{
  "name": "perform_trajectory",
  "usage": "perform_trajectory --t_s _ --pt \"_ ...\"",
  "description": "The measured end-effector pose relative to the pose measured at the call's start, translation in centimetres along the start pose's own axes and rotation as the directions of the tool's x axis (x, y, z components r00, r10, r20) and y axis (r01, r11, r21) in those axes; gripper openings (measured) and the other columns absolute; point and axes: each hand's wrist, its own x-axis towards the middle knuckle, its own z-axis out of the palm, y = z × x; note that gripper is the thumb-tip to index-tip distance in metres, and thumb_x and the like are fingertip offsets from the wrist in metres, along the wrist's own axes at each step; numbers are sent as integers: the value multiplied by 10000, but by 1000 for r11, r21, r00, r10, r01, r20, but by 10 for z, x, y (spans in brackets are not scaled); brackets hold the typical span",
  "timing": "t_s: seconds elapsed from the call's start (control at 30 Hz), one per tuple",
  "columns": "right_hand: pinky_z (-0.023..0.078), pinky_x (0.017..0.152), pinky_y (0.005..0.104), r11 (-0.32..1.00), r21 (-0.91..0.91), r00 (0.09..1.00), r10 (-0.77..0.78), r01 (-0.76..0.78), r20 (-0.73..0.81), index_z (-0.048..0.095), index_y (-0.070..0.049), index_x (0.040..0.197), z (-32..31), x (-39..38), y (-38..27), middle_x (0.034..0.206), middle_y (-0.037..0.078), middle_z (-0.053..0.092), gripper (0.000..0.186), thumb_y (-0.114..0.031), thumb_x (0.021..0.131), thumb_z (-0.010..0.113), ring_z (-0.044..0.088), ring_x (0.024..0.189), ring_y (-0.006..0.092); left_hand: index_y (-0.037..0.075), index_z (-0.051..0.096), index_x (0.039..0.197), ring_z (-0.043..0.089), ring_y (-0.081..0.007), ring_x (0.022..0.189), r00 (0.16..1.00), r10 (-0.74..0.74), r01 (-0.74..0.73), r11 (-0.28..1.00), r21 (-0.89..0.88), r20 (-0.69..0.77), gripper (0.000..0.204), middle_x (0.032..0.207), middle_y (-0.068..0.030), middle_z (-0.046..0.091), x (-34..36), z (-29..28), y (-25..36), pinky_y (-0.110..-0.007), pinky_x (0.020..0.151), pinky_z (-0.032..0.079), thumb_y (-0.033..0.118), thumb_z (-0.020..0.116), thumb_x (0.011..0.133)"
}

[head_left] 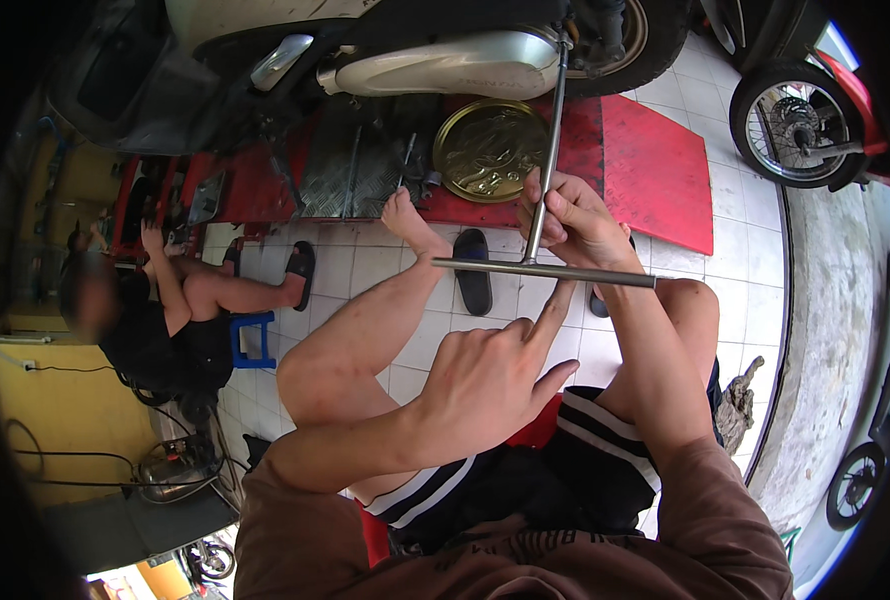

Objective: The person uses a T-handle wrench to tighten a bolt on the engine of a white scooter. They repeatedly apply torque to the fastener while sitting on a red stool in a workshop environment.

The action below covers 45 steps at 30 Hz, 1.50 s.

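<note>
A steel T-handle wrench [551,140] runs upright in view up to the motorbike's silver casing [445,66], its crossbar [475,266] lying crosswise nearer to me. My right hand [573,212] is wrapped round the shaft just above the crossbar. Below the bar, my left hand [495,385] has index finger stretched out with its tip at the bar, thumb apart and other fingers curled, gripping nothing visible. Behind the shaft, a round gold tray [457,162] with oily-looking contents sits on the red ramp [655,170].
My bare foot [405,215] is near a black sandal [472,285]. A co-worker [165,310] sits at the left by a blue stool [252,340], hoses and a metal tank [170,468]. A red motorbike's wheel [790,125] stands right, beside a concrete strip [785,420].
</note>
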Motion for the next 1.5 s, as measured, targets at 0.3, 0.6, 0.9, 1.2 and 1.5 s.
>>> perform_trajectory --t_s 0.3,0.6,0.9,1.2,1.5 --pt "258 522 223 998 -53 998 -39 36 -58 501 -49 945 11 3 2 586 -43 376 284 -304 915 622 340 559 59 -136 219 1412 606 -290 466 997 -41 30 989 142 72 857 560 -111 588 -1 14 -6 -383 453 479 372 631 858" --pt "304 581 219 999 -26 999 -24 23 -23 521 -37 1021 3 2 0 632 -35 440 294 -292 918 626 375 579 55 -164 258 1385 626 -231 488 981 -189 181 972 150 41 825 561 -88 592 1 -11 -1 -322 433 463 377 615 875" --pt "272 546 215 998 -58 995 -34 29 -94 514 -40 1012 6 3 -1 617 -46 391 282 -283 919 619 338 570 56 -90 295 1412 626 -249 509 984 -170 171 985 13 -60 786 622 -107 609 4 -14 2 -336 467 489 355 637 860" --pt "267 511 220 995 -62 994 -81 76 -79 497 -53 976 4 7 -4 606 -43 371 289 -297 906 635 339 553 58 -165 231 1388 631 -314 520 999 13 -13 1000 -13 -46 862 616 -143 616 4 2 -5 -394 479 496 378 634 853" --pt "293 548 214 998 -11 997 -62 62 -47 526 -39 991 0 8 -5 620 -37 412 270 -295 936 595 362 582 63 -98 241 1419 650 -316 571 994 -6 2 999 41 105 829 723 -164 650 4 9 -12 -402 521 511 331 655 843"
